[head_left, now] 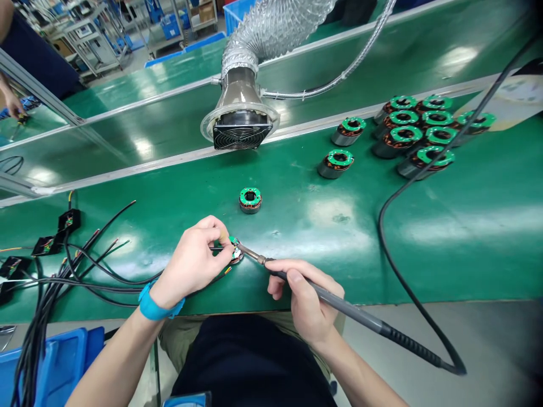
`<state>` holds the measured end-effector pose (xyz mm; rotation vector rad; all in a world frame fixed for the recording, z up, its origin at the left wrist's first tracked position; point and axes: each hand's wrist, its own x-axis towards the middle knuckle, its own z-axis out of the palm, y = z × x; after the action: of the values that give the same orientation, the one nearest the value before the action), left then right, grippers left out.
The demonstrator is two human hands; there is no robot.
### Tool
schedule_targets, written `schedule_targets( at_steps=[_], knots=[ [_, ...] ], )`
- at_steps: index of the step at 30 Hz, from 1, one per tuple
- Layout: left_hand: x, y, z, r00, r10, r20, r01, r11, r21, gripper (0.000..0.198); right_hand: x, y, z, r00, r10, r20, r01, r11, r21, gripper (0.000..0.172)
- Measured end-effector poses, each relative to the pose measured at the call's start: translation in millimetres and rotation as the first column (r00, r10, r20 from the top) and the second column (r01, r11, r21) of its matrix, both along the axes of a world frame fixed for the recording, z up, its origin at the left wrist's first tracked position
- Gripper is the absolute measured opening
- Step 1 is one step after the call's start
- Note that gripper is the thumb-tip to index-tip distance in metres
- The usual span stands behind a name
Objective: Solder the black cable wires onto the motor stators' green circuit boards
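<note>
place: electronics assembly workshop, factory floor
bench: long green worktop
above bench: fan hood, silver flexible duct
tool: corded soldering iron
parts: batch of green-topped wound cores
background: metal trolleys, blue bins

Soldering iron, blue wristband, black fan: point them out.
Soldering iron (356,312), head view: on its grey handle.
Blue wristband (155,307), head view: on the band's outer face.
Black fan (241,137), head view: on its grille.

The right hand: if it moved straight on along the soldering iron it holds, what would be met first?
Most likely the soldering iron in the right hand would first meet the green-topped round part by the left hand; whether they touch now is hard to judge.
</note>
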<state>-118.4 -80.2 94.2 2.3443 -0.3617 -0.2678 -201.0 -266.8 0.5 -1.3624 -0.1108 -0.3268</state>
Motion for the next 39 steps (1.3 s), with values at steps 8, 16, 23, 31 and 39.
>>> schedule_targets(
  at_steps=[8, 16, 23, 31, 39],
  knots=[
    [-23.5, 5.7, -16.8, 0.902, -0.105, 0.418, 0.047, 0.988, 0.147, 0.007, 3.9, 1.6, 3.4, 0.999, 0.026, -0.018, -0.024, 0.996, 0.087, 0.028],
    [-28.9, 7.3, -25.4, 0.829, -0.164, 0.534, 0.046, 0.973, 0.228, 0.008, 0.8, 1.2, 2.1, 0.998, 0.035, -0.048, -0.029, 0.991, 0.130, 0.029],
    [-29.6, 8.1, -24.1, 0.827, -0.185, 0.531, 0.046, 0.964, 0.263, 0.008, -0.9, 0.5, -0.6, 0.999, 0.040, -0.033, -0.037, 0.996, 0.083, 0.028],
    [-28.6, 7.4, -21.8, 0.826, -0.204, 0.525, 0.048, 0.954, 0.295, 0.011, 1.0, -0.5, 0.2, 0.999, 0.047, -0.023, -0.046, 0.998, 0.049, 0.028],
    [-29.8, 7.2, -21.4, 0.828, -0.214, 0.519, 0.045, 0.947, 0.317, 0.010, 3.5, -1.3, 6.0, 0.999, 0.045, 0.009, -0.045, 0.999, -0.003, 0.028]
  ],
)
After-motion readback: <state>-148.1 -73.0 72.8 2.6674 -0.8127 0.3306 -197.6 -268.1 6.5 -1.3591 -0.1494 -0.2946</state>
